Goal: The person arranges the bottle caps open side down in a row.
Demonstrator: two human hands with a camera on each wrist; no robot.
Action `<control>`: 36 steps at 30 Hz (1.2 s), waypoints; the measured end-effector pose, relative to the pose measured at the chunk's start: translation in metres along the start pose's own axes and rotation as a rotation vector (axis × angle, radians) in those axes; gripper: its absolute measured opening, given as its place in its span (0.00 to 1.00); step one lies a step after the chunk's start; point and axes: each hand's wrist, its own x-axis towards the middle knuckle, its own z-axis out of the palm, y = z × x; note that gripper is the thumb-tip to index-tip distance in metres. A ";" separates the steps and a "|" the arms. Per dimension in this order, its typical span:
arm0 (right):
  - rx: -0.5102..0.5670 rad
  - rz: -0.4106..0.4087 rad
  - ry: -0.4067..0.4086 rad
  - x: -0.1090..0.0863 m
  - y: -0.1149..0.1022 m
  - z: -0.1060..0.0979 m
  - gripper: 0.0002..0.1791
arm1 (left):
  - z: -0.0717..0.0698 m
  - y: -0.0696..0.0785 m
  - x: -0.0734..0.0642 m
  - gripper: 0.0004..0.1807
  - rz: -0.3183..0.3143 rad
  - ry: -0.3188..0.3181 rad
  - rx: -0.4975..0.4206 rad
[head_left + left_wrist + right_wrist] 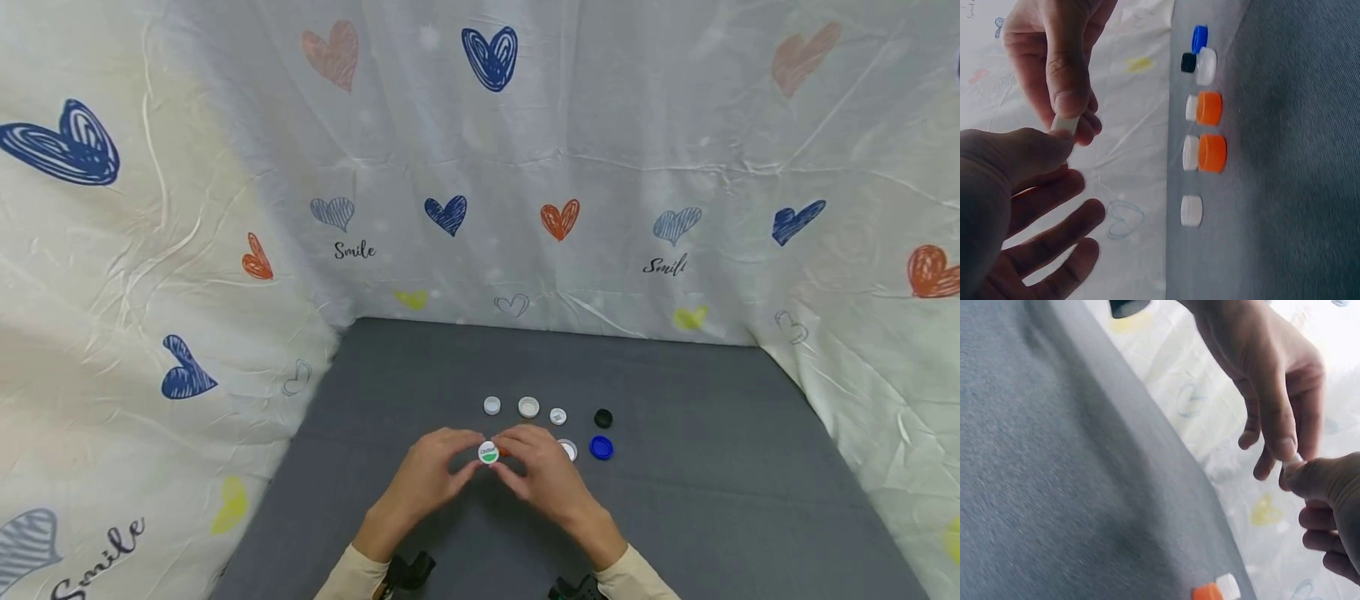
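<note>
A small white bottle cap (488, 452) with a green patch and lettering on its top is raised above the grey table, its printed face toward the head camera. My left hand (431, 471) pinches it from the left with thumb and forefinger; the other fingers spread loosely in the left wrist view. From the other side my right hand (547, 471) pinches the same cap between thumb and fingers. In the left wrist view only a pale strip of the cap (1065, 123) shows between the fingertips. Two orange caps (1212, 153) stand on the table beyond, largely hidden behind my right hand in the head view.
On the grey cloth (675, 508) lie several white caps (528, 407), a black cap (603, 418) and a blue cap (602, 447). A whitish ring-like cap (569, 450) is partly covered by my right hand. Heart-printed curtains (495, 167) enclose the table's back and sides.
</note>
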 end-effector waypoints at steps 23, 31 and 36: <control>-0.086 0.113 -0.227 -0.010 -0.021 0.064 0.13 | 0.009 -0.030 -0.040 0.12 -0.145 -0.214 0.103; -0.119 0.105 -0.247 -0.015 -0.021 0.076 0.09 | 0.019 -0.036 -0.047 0.11 -0.086 -0.202 0.145; -0.168 0.079 -0.228 -0.017 -0.021 0.080 0.09 | 0.024 -0.038 -0.049 0.12 -0.108 -0.211 0.165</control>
